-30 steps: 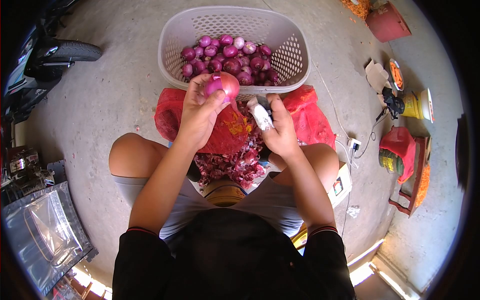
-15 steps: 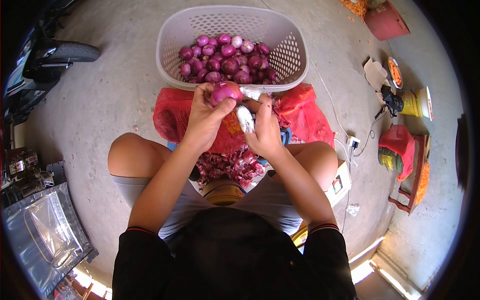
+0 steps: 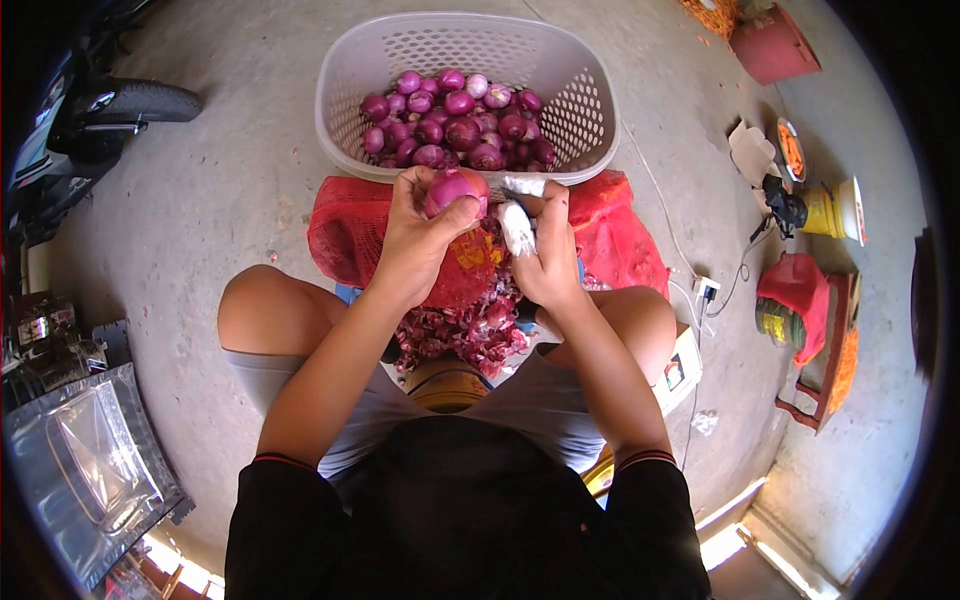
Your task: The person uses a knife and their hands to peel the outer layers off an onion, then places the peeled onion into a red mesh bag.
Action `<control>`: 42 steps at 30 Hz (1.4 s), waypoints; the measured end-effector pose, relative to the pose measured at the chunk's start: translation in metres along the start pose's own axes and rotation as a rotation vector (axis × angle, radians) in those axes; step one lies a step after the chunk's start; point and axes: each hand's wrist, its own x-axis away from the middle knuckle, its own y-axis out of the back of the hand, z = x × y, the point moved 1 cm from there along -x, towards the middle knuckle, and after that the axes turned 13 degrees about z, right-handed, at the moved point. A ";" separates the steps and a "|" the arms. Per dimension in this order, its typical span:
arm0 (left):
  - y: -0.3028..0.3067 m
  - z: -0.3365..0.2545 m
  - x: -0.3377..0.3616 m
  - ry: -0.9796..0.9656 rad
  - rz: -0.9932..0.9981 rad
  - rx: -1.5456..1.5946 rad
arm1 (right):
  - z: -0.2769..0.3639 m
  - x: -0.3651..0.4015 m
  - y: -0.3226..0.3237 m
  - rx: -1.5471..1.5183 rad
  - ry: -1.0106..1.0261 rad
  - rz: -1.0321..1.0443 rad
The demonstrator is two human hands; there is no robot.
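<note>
A red onion (image 3: 456, 193), with some browner skin on its right side, is gripped between the thumb and fingers of my left hand (image 3: 418, 237). Just to its right is my right hand (image 3: 545, 255), its thumb and index finger wrapped in white material (image 3: 517, 229). Those fingers are curled in; whatever they hold, if anything, is too small to make out. Below both hands lies a heap of purple onion skins (image 3: 465, 335) between my knees. Beyond them, a grey perforated basket (image 3: 345, 60) contains many red onions (image 3: 462, 133).
Red mesh sacks (image 3: 345, 230) lie against the basket's near side. A motorcycle wheel (image 3: 150, 101) is at the left. On the right are a power socket (image 3: 706, 288) with cords, a yellow bucket (image 3: 824, 210) and a red tub (image 3: 775, 45).
My right hand has drawn away to the right from the onion, opening a small gap. The onion stays in my left hand, nearly in place.
</note>
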 end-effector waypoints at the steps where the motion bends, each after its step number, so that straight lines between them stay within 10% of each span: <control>1: 0.000 -0.001 0.001 0.008 0.004 0.019 | -0.003 0.003 -0.001 0.002 0.021 0.028; 42: -0.002 0.000 0.003 0.092 0.006 -0.087 | 0.008 0.000 -0.001 0.092 0.044 0.071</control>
